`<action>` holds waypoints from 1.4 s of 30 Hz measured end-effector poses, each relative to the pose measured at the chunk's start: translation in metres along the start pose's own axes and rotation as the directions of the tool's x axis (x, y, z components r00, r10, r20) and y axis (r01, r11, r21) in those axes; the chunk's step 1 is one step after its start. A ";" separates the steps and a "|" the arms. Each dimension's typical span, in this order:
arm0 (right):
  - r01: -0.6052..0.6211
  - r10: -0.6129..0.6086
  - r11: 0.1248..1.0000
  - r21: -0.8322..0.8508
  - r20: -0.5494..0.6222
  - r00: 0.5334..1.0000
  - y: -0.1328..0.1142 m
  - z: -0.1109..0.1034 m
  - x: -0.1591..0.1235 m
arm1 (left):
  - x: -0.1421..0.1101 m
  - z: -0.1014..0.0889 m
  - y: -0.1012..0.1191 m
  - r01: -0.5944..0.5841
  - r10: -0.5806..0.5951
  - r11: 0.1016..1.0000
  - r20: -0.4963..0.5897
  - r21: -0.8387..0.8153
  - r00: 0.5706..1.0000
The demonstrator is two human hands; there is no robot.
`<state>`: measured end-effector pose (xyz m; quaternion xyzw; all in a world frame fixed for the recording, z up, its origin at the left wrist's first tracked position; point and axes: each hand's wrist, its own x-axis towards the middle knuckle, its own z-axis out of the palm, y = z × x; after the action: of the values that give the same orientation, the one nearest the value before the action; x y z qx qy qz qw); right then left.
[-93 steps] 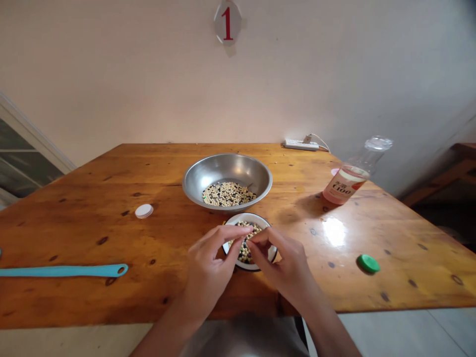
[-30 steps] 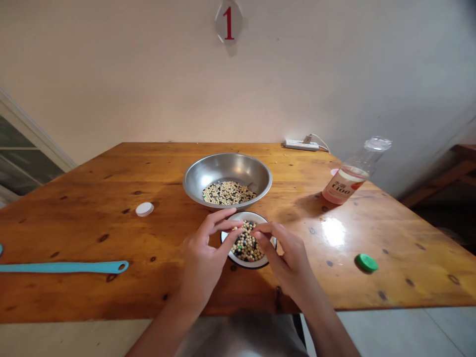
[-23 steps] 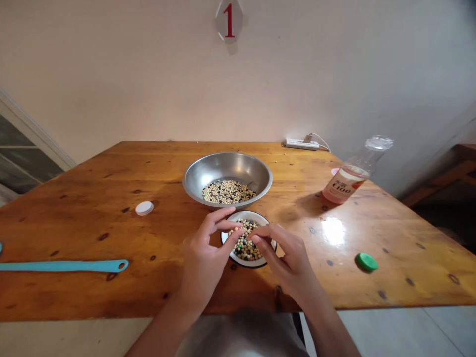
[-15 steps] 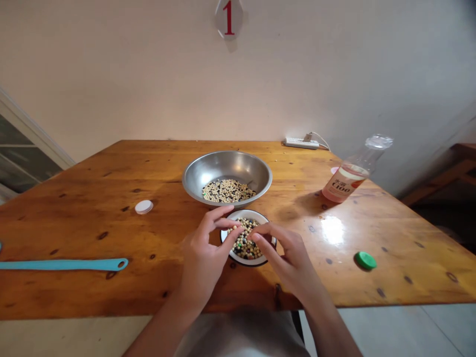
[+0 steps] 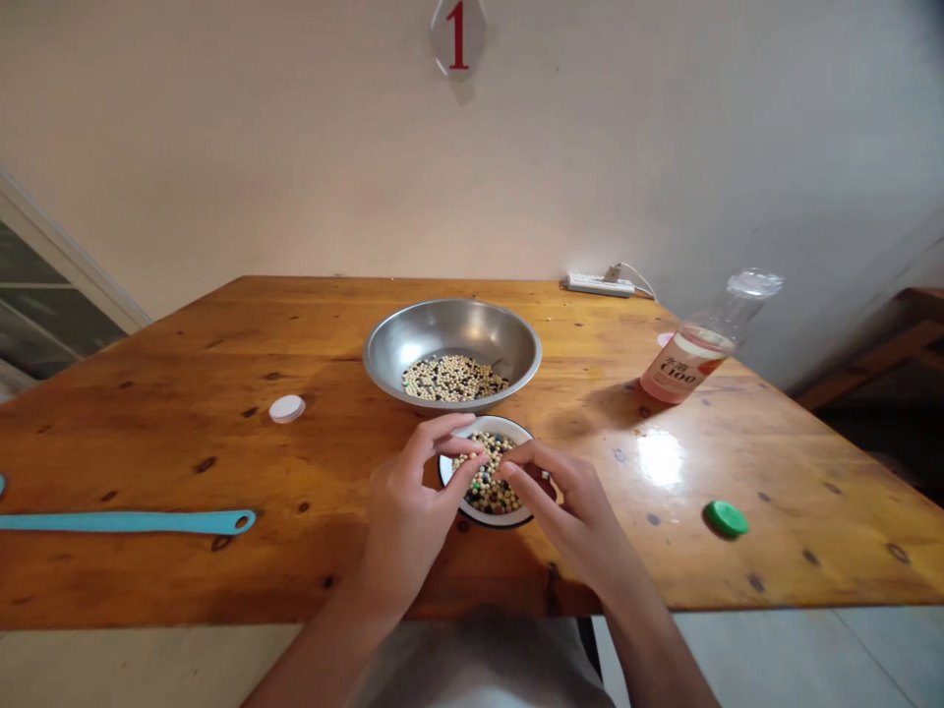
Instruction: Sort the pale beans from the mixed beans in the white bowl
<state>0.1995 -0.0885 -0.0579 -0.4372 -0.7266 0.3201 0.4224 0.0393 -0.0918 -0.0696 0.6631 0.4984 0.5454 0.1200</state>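
Note:
A small white bowl point(image 5: 500, 425) with a dark rim holds many small round bean-like pieces point(image 5: 493, 490), mostly cream and black with a few green ones. Above its left side is my left hand point(image 5: 413, 487), thumb and a finger pinched together, with a pale bean point(image 5: 473, 456) showing at the tips. My right hand point(image 5: 571, 501) reaches over the right side of the bowl, its thumb and index finger closed; anything between them is too small to tell. Just behind stands a wide steel basin point(image 5: 376, 359) with the same mix of beans point(image 5: 453, 379) in its bottom.
A bottle point(image 5: 682, 364) of pink drink stands at the right, near a green cap point(image 5: 726, 518). To the left lie a white lid point(image 5: 287, 408) and a blue handle point(image 5: 133, 522). A power strip point(image 5: 599, 284) rests at the table's back edge point(image 5: 413, 279).
Both hands stay over the small bowl with nearly the same pinched fingers; the left fingertips have shifted very slightly. The whole view has moved a little. Bowl and basin stand as before.

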 end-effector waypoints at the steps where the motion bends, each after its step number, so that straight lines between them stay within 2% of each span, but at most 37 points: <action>1: -0.004 0.004 1.000 -0.004 0.001 1.000 0.000 0.000 0.000 | 0.000 0.000 0.000 -0.019 0.019 1.000 0.002 0.011 1.000; 5: 0.011 -0.011 1.000 -0.027 -0.002 1.000 0.001 0.001 0.000 | 0.000 -0.001 0.001 -0.049 0.049 0.999 0.007 0.022 0.999; 8: 0.025 -0.026 0.999 -0.035 -0.015 1.000 0.002 0.001 0.000 | 0.001 -0.001 0.000 0.033 -0.029 0.996 0.045 -0.080 0.999; 10: 0.038 -0.039 0.998 -0.040 -0.035 0.999 0.002 0.001 0.000 | 0.003 0.000 0.000 0.119 -0.102 0.970 0.089 -0.213 0.991; 12: 0.056 -0.059 0.998 -0.038 -0.057 0.997 0.001 0.001 0.000 | 0.006 -0.001 -0.001 0.209 -0.159 0.901 0.161 -0.379 0.974; 16: 0.092 -0.095 0.995 -0.036 -0.097 0.991 0.001 0.001 0.001 | 0.009 -0.005 0.001 0.367 -0.191 0.680 0.330 -0.635 0.925; 19: 0.108 -0.113 0.993 -0.043 -0.117 0.987 0.002 0.001 0.001 | 0.010 -0.009 0.004 0.459 -0.231 0.526 0.400 -0.716 0.887; 22: 0.129 -0.133 0.991 -0.040 -0.129 0.983 0.003 0.000 0.001 | 0.011 -0.010 0.006 0.513 -0.293 0.457 0.422 -0.727 0.858; 26: 0.140 -0.147 0.989 -0.056 -0.142 0.979 0.004 0.000 0.001 | 0.013 -0.008 0.004 0.538 -0.353 0.521 0.406 -0.663 0.843; 32: 0.137 -0.143 0.989 -0.057 -0.114 0.983 0.002 0.001 0.001 | 0.012 -0.006 -0.002 0.468 -0.314 0.686 0.353 -0.557 0.881; 37: 0.205 -0.213 0.975 -0.091 -0.095 0.972 0.003 0.003 0.003 | 0.011 -0.009 0.001 0.347 -0.234 0.848 0.306 -0.399 0.923; 39: 0.216 -0.227 0.969 -0.117 -0.091 0.969 0.003 0.003 0.004 | 0.011 -0.010 0.002 0.312 -0.210 0.878 0.293 -0.364 0.933; 42: 0.195 -0.211 0.970 -0.147 -0.101 0.972 0.002 0.002 0.004 | 0.010 -0.010 0.001 0.339 -0.254 0.854 0.251 -0.394 0.934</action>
<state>0.1971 -0.0843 -0.0595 -0.4061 -0.7619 0.1990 0.4637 0.0302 -0.0881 -0.0588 0.5837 0.4481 0.5509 0.3937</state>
